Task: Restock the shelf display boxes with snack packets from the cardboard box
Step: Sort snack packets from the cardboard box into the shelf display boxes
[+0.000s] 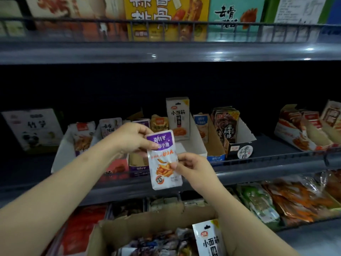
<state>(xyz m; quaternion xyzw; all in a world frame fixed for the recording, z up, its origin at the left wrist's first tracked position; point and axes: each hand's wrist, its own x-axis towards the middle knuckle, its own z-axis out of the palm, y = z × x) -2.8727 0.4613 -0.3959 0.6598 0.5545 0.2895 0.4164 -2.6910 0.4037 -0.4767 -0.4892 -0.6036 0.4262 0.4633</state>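
Both hands hold one white-and-purple foil snack packet [163, 159] upright before middle shelf: left hand [132, 138] pinches top edge, right hand [191, 168] pinches right side. Purple-fronted display box [137, 168] directly behind; open brown cardboard box [147, 228] of packets below.

Shop aisle: tiered metal shelves [166, 52] with wire rails, open display boxes [238, 145] of snack packets [178, 119], bagged goods below.

Dim scene, glare on shelf edge [217, 52], top blurred, edges bowed
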